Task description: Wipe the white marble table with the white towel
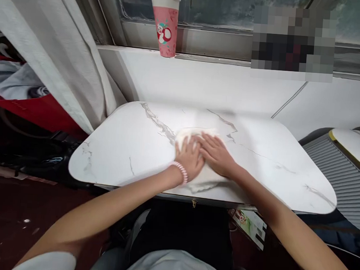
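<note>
A white cloth (195, 134) lies flat on the white marble-patterned table (129, 148), near its middle. My left hand (190, 157), with a pink coiled band on the wrist, presses flat on the cloth's left part. My right hand (217, 154) lies palm down beside it on the cloth, fingers spread and pointing left, touching the left hand's fingers. Both hands cover most of the cloth; only its far edge and a near strip show.
A pink paper cup (165, 25) with a lid stands on the window sill behind the table. A pale curtain (50, 47) hangs at the left. A second small table (356, 149) and a ribbed grey surface (334, 170) lie at the right.
</note>
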### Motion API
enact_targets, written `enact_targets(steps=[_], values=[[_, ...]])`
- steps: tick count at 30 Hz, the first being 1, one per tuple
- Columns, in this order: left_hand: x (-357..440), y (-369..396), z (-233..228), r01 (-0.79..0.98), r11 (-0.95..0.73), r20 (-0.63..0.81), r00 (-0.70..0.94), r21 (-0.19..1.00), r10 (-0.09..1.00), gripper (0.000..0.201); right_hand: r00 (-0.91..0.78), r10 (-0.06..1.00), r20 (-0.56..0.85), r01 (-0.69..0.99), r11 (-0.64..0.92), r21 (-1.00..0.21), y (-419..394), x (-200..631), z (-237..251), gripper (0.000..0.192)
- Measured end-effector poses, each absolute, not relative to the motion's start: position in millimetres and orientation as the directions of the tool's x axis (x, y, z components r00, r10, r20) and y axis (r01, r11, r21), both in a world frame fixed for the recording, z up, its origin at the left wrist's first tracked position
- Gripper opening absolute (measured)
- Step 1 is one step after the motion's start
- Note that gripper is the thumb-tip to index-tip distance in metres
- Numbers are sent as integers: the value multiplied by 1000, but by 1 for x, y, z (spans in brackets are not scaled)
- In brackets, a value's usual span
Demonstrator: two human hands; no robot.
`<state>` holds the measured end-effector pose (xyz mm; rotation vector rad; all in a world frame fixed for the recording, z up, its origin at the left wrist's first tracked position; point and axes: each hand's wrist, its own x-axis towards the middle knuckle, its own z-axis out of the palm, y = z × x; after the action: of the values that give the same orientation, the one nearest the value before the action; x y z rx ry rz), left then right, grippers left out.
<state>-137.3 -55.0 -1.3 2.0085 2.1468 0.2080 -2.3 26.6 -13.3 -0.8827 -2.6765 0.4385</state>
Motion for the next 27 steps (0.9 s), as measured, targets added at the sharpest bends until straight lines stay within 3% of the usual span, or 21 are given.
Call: enact_targets(steps=[4,7,12,16,22,27], values=[[-66,10,-1,925,-228,-46,253,306,966,66,-533,826,185,767,564,-306,46,91,-20,60],[-7,46,-3,840,-400,-15,435,367,900,67,-334,919,208,873,385,-300,52,158,-21,60],[68,70,-7,742,-505,74,531,441,844,63,-50,981,188,938,111,-329,41,226,-17,62],[81,69,-3,665,-621,117,638,415,761,56,179,951,251,940,-91,-328,19,229,-20,64],[57,53,1,623,-688,78,717,371,692,55,278,907,315,925,-165,-342,-14,193,-23,67],[4,16,0,684,-609,40,651,400,758,59,180,935,305,938,-69,-340,-37,141,-22,67]])
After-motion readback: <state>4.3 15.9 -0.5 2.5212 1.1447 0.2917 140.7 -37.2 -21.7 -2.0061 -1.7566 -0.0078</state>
